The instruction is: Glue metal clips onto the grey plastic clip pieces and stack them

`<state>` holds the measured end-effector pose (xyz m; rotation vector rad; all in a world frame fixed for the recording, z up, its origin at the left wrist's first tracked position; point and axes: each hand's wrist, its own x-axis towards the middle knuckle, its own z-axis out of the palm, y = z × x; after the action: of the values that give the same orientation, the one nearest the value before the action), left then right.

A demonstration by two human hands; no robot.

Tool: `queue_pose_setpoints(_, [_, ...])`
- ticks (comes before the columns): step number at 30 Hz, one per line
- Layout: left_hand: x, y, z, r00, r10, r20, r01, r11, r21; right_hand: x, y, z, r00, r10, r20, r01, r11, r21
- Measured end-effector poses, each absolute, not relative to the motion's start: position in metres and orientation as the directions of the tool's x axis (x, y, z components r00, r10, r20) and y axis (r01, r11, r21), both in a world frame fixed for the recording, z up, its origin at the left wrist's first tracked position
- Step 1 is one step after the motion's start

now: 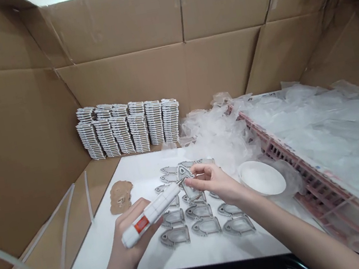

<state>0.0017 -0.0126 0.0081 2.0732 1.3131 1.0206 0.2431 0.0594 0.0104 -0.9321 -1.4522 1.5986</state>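
Note:
My left hand (129, 241) is wrapped round a white glue gun (160, 210) with a red label and a thin metal nozzle. The nozzle tip points up and right and meets, or nearly meets, a small grey house-shaped frame (184, 172). That frame is pinched between the thumb and fingers of my right hand (214, 181), held a little above the table. Below and around it, several similar grey frames (206, 226) lie in rows on the white tabletop (125, 260). My hands and the held frame partly cover some of them.
Stacks of thin white-edged pieces (138, 128) stand at the back left. A brown, ragged-edged flat piece (121, 196) lies on the left. To the right are a white bowl (261, 178), a pink crate (296, 165) and heaped clear plastic bags (330, 122). Cardboard walls (128, 78) surround the table.

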Motion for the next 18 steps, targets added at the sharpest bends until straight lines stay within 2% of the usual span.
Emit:
queue_pose_setpoints(8, [0.002,-0.010,-0.001,0.293,0.839,0.459,0.546,-0.541,0.640,0.243,0.047,0.018,-0.395,0.918,0.022,-0.084,-0.012,-0.996])
queue_pose_setpoints(18, [0.007,-0.013,-0.002,0.253,0.838,0.483,0.568,-0.533,0.627,0.236,0.044,0.019,-0.331,0.943,0.009,-0.143,-0.041,-0.989])
